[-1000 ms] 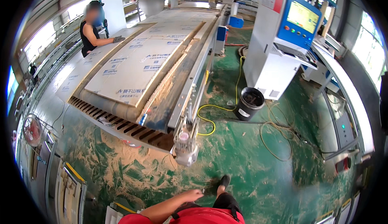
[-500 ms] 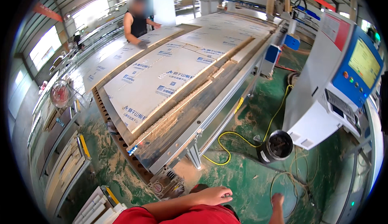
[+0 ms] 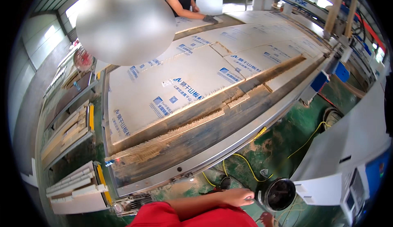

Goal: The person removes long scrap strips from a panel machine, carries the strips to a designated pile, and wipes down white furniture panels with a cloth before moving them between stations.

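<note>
My left hand [image 3: 239, 197] is in front of my body at the lower middle, its fingers curled; whatever may be inside them is hidden. Lower and further right, my right hand [image 3: 267, 219] shows only in part, near the picture's bottom edge, and its fingers are not clear. Neither hand touches the machine bed. Nearest to both is a black bucket [image 3: 280, 194] with dark contents, standing on the floor. Ahead lie large white-faced boards [image 3: 196, 79] with blue printing, cut apart on the machine bed [image 3: 180, 145], with sawdust along the cuts.
Across the bed, a person's gloved hand [image 3: 210, 19] rests on a board. At right stands a white and blue control cabinet [image 3: 327, 157]. A yellow hose [image 3: 249, 170] crosses the green floor. Racks with cut strips [image 3: 77, 186] stand at left. A grey blur hides the upper left.
My view has turned left and moved closer to the bed, so the boards look larger. The bucket and cabinet now appear nearer my hands. The left hand stays curled.
</note>
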Motion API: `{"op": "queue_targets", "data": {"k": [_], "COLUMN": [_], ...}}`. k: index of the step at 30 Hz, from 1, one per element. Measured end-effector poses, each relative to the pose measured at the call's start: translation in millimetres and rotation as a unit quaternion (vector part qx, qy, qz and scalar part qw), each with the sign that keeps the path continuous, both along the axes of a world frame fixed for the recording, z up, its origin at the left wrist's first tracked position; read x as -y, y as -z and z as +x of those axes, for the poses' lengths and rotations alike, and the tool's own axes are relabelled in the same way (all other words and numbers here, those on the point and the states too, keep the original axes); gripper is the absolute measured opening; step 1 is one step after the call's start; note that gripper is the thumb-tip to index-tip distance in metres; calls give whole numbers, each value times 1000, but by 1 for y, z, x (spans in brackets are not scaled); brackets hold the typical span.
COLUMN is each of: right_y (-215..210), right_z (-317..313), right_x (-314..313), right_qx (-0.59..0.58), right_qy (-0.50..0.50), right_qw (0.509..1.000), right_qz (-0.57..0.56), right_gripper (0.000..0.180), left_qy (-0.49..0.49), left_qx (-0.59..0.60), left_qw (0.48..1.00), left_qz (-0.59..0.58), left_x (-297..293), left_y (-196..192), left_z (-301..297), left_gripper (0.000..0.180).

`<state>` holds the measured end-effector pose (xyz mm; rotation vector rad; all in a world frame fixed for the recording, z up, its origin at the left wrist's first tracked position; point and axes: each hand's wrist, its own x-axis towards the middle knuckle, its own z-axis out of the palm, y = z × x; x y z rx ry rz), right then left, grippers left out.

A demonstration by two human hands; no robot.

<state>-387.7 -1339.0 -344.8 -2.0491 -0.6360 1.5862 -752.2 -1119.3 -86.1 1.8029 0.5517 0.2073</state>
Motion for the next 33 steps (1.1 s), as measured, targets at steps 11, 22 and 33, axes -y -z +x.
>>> {"op": "queue_targets", "data": {"k": [11, 22, 33], "right_y": [-34, -56, -80], "right_z": [123, 362, 437], "right_x": [-201, -693, -878], "right_qx": [29, -236, 63], "right_qy": [147, 25, -95], "right_qw": [989, 961, 922], "right_qz": [-19, 143, 370], "right_gripper": [23, 16, 22], "left_qy": [-77, -309, -319], "left_qx": [21, 40, 106], "left_qw": [997, 929, 927], "left_qz": [1, -197, -166], "left_x": [-197, -324, -425], "left_y": [-17, -39, -83], "left_z": [117, 209, 280], "left_gripper": [30, 37, 40]}}
